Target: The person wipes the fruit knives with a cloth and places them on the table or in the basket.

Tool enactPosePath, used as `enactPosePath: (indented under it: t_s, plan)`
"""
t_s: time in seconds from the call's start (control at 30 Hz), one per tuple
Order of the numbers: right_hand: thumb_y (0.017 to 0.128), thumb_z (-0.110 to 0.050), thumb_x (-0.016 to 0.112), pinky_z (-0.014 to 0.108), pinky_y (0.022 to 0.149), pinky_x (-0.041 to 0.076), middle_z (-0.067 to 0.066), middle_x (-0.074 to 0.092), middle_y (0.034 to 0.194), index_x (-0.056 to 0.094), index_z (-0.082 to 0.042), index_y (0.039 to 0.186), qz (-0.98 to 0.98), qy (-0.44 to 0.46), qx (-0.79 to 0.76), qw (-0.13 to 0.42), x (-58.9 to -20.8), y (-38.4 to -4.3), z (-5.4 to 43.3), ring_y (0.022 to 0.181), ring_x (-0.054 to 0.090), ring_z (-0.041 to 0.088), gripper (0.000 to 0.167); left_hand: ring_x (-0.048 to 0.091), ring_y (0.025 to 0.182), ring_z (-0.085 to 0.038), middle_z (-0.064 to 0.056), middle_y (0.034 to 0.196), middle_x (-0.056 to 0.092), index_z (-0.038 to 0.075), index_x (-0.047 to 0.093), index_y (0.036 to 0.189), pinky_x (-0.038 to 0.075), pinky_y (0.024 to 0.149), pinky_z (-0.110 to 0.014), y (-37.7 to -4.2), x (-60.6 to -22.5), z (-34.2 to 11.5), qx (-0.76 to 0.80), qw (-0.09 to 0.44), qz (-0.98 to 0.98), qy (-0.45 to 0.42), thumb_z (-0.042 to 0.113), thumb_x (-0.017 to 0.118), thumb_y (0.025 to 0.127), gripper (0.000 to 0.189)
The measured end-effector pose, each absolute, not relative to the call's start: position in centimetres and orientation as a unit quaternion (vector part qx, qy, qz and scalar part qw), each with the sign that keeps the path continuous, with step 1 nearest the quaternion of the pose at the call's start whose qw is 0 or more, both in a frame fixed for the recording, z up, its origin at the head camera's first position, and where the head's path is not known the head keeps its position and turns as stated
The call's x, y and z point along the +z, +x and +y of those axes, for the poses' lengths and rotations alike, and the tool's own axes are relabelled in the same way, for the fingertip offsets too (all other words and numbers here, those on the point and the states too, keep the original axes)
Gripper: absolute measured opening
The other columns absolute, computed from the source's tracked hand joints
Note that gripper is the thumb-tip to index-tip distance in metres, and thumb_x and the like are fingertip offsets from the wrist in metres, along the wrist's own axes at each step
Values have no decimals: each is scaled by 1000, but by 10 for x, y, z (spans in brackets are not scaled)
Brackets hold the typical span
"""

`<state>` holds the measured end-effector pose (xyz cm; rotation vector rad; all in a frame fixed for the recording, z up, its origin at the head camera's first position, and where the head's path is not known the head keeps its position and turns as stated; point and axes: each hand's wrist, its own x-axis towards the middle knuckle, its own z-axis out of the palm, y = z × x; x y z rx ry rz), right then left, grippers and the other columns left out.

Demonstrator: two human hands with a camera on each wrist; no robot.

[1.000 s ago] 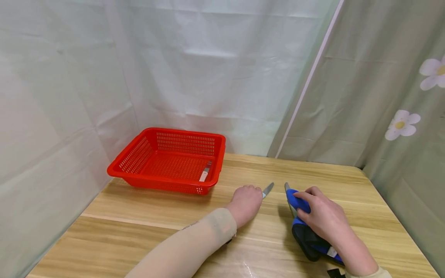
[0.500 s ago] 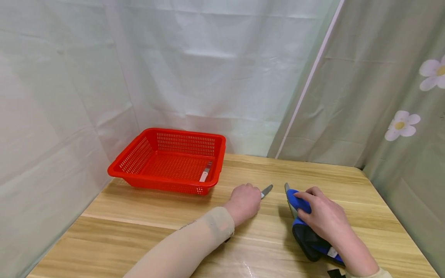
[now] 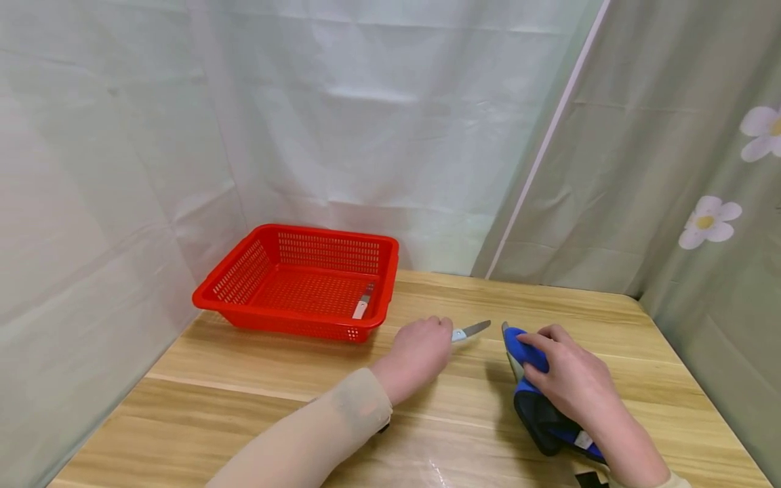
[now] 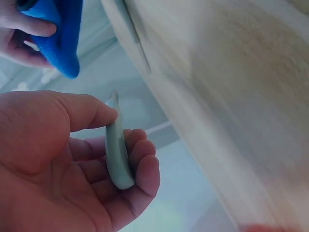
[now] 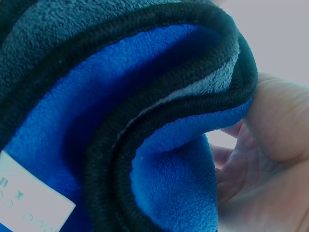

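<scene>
Head | knife (image 3: 471,330): pale-handled, grey-bladed | cloth (image 3: 539,415): blue, black-edged, folded

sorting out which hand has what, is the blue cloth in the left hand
No, the left hand holds a knife, while the right hand grips the blue cloth.

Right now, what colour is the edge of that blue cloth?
The edging of the blue cloth is black, seen best in the right wrist view.
</scene>
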<state>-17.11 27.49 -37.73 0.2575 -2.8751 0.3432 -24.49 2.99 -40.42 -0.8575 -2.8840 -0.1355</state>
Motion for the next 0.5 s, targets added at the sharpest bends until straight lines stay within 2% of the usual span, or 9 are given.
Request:
enactPosePath:
  t_s: [0.17, 0.5]
  plan:
    - [91, -18, 89, 57, 71, 60, 16, 65, 125, 77, -12, 136, -982, 88, 117, 116, -375, -172, 271, 95, 72, 34, 47, 51, 66, -13, -1, 82, 54, 7, 65, 107, 46, 57, -22, -241, -401, 16, -55, 86, -950, -295, 18, 80, 102, 19]
    - [93, -20, 87, 55, 70, 60, 15, 65, 127, 77, -14, 136, -980, 99, 120, 125, -366, -172, 256, 96, 72, 32, 45, 48, 62, -13, 0, 79, 51, 6, 65, 102, 42, 52, -22, -230, -398, -10, -66, 121, -948, -286, 14, 77, 103, 14]
